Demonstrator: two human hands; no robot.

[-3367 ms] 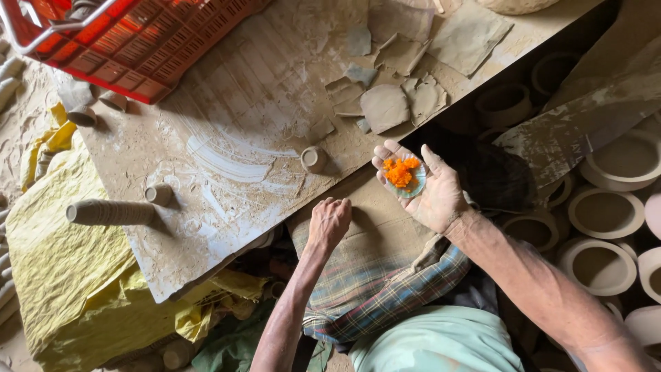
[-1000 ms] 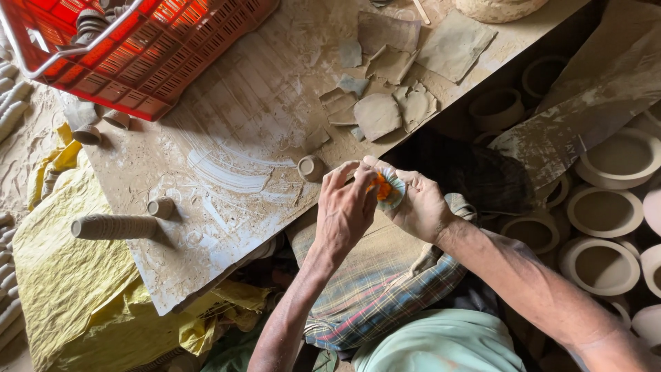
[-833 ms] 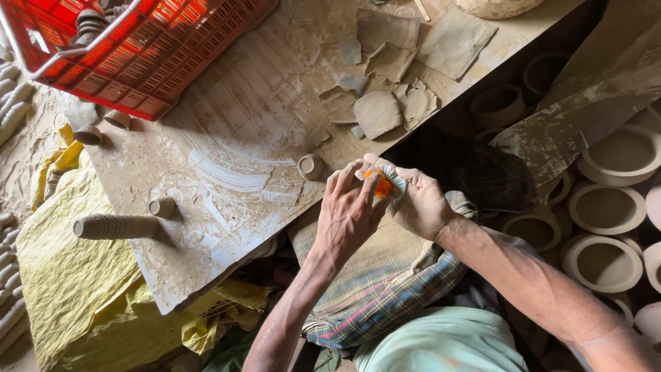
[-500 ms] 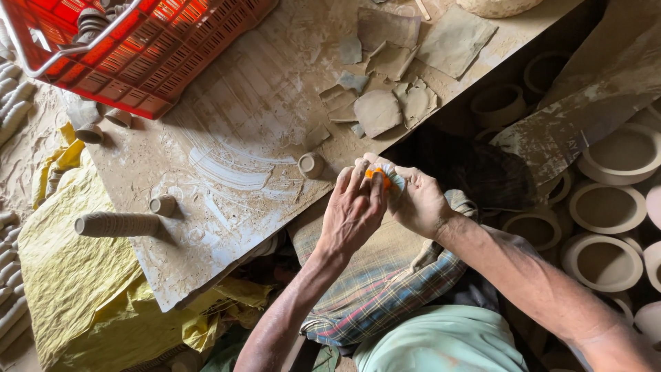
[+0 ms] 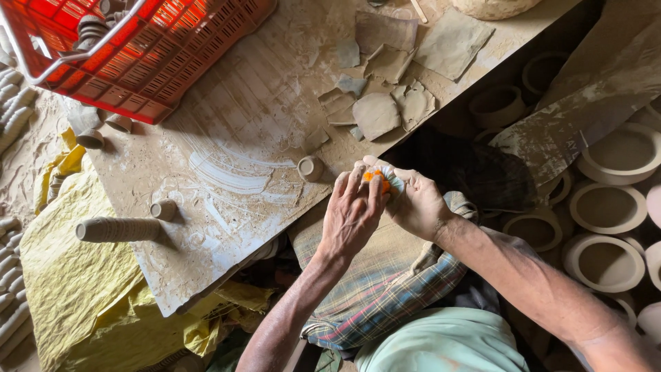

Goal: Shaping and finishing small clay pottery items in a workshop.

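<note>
Bare forearms, pale green shirt (image 5: pixel 447 341), checked wrap (image 5: pixel 385 275)

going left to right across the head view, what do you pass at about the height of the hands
yellow sheet → stack of small clay cups lying on its side → single small clay cup → left hand → orange lump → right hand → clay bowls
</note>
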